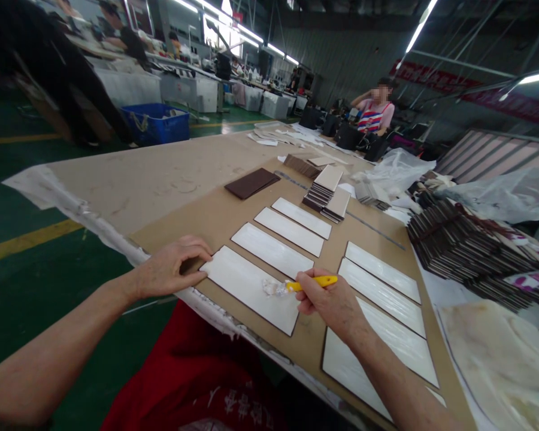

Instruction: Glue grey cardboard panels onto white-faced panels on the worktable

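My right hand (326, 299) grips the yellow handle of a paintbrush (312, 282), whose whitish bristles rest on a white rectangular panel (251, 286). That panel lies flat nearest the table's front edge and has a thin dark border. At its left end my left hand (175, 266) pinches the corner between thumb and curled fingers. Beyond it, more white panels (272, 248) lie side by side in a column. A second column of white panels (381, 278) shows a wet-looking shine, partly hidden behind my right forearm.
Farther back on the table (161, 173) are a dark brown sheet (251, 182) and stacked strips (326, 185). Piled dark panels (467, 245) stand at the right, near clear plastic sheeting (395, 170). A blue crate (157, 123) sits on the floor. A person (377, 114) is beyond the table.
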A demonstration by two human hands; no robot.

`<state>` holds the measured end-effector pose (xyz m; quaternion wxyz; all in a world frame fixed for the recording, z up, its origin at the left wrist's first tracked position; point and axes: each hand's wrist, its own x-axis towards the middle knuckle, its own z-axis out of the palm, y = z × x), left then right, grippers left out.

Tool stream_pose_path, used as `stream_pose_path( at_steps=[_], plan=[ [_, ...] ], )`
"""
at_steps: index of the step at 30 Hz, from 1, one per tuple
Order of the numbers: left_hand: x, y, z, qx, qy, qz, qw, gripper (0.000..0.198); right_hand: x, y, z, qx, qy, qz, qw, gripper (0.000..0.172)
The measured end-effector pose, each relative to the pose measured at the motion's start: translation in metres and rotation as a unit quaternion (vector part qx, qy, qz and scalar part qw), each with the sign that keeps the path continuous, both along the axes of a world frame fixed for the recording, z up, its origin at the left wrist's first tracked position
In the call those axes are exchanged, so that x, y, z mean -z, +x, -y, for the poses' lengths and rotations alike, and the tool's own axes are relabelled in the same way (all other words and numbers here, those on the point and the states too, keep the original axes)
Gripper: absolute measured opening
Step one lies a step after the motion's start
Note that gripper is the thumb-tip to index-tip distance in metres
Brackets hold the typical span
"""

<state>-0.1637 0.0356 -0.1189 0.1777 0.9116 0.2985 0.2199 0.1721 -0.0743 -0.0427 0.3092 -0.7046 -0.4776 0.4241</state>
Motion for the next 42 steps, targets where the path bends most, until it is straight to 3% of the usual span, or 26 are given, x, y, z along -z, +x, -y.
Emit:
stream_pose_path(
  at_steps=[11,17,25,30,35,38,42],
  plan=[
    [0.005,-0.003,-0.003,-0.004,0.01,-0.008,1.0,0.02,-0.007,0.04,0.038,0.016,0.005,0.022,1.0,0.032],
    [0.003,-0.005,-0.003,0.001,-0.005,0.003,1.0,0.022,-0.024,0.013,0.023,-0.003,0.072,-0.067,0.995,0.036],
    [0.002,-0.007,-0.003,0.013,-0.012,0.037,0.999,0.01,-0.002,-0.048,-0.03,-0.151,0.131,-0.102,0.975,0.023],
    [0.001,-0.007,-0.003,0.008,-0.016,0.049,0.999,0.009,0.011,-0.058,-0.051,-0.263,0.22,-0.02,0.939,0.017],
    [0.0,-0.006,-0.002,0.009,-0.02,0.052,0.998,0.008,0.011,-0.058,-0.055,-0.356,0.279,0.039,0.891,0.017],
    [0.0,-0.006,-0.002,0.01,-0.019,0.048,0.999,0.009,0.006,-0.054,-0.054,-0.405,0.264,0.065,0.873,0.017],
    [0.001,-0.006,-0.003,0.007,-0.019,0.043,0.999,0.011,-0.003,-0.044,-0.051,-0.402,0.191,0.058,0.894,0.018]
  ],
)
